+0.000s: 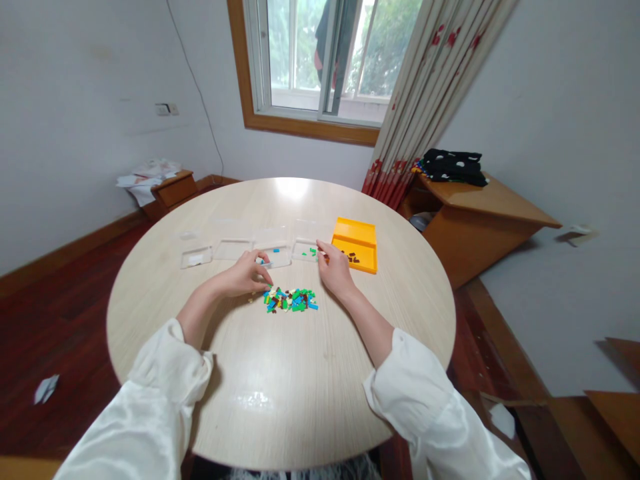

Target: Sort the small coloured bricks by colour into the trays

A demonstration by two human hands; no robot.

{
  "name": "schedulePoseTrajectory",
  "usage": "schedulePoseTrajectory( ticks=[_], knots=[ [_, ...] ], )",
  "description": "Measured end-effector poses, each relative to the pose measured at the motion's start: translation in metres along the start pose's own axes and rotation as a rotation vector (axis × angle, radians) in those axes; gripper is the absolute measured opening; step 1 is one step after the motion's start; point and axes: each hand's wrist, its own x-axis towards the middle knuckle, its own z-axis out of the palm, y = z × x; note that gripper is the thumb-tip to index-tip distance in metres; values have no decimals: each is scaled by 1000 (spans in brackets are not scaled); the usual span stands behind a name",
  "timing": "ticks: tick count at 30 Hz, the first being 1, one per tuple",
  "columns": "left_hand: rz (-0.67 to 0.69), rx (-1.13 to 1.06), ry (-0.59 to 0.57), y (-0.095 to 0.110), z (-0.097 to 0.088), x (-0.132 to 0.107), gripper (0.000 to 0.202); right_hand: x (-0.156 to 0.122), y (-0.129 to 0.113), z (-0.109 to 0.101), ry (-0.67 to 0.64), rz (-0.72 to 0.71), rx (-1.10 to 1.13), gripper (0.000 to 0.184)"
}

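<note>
A small heap of mixed toy bricks (293, 300), green, blue, brown and cream, lies on the round table. My left hand (243, 275) is at the heap's left side. Its thumb and forefinger are apart, the thumb close to the bricks, and a blue bit shows between them. Beyond it stands an open clear box (281, 262) with a blue brick (276, 251) inside. My right hand (336, 268) is past the heap's right side, fingers curled together, between a clear box with green bricks (313, 252) and a yellow-orange box (367, 269) holding brown bricks (353, 257). What its fingertips hold is too small to make out.
Two more clear boxes, a wider one (233, 249) and a small one (196, 257), stand at the left of the row on the pale table (280, 393). Folded dark cloth (453, 167) lies on a wooden cabinet (470, 200) to the right. A window and curtain are behind.
</note>
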Motion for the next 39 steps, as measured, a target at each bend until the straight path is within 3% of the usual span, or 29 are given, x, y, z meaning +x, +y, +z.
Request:
schedulePoseTrajectory(
  ticks=[3, 6, 14, 17, 22, 31, 39],
  knots=[
    [-16, -15, -3, -1, 2, 2, 3, 0, 2, 1, 18, -37, 7, 39],
    [-50, -32, 71, 2, 4, 5, 6, -1, 3, 3, 45, -83, 7, 38],
    [-101, -239, 491, 23, 22, 22, 9, -7, -12, 10, 32, -234, 72, 31],
    [-97, -345, 581, 29, 30, 28, 12, -10, -20, 14, -7, -278, 119, 28],
    [-69, -452, 628, 35, 38, 36, 16, -12, -25, 18, -23, -329, 160, 28],
    [-34, -411, 611, 38, 45, 37, 18, -10, -28, 19, 23, -333, 191, 16],
    [-75, -330, 629, 41, 37, 32, 29, -4, -18, 9, 77, -314, 47, 15]
  ],
)
